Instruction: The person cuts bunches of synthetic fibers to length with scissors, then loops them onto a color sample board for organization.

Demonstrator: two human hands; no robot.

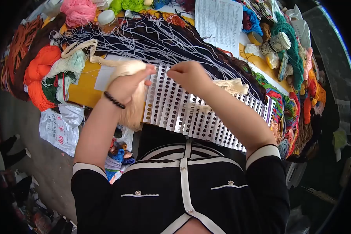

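Note:
My left hand [129,85], with a dark beaded bracelet at its wrist, grips a cream thread skein [134,111]. The skein loops over the hand and hangs past the table's near edge. To its right, my right hand [189,76] is closed in a pinch over the white perforated cards [171,103]; whatever the fingertips hold is too fine to make out. Rows of dark round holes run along these cards. Short cream threads [199,107] lie across the cards' middle, and a cream bundle [232,85] rests by my right forearm.
Dark and pale lilac strands [156,39] stretch behind the cards. Orange yarn [43,78] hangs at the left, with multicoloured skeins [288,113] at the right. A printed sheet [218,25], a lidded jar [107,19] and a patterned cup [277,43] sit farther back.

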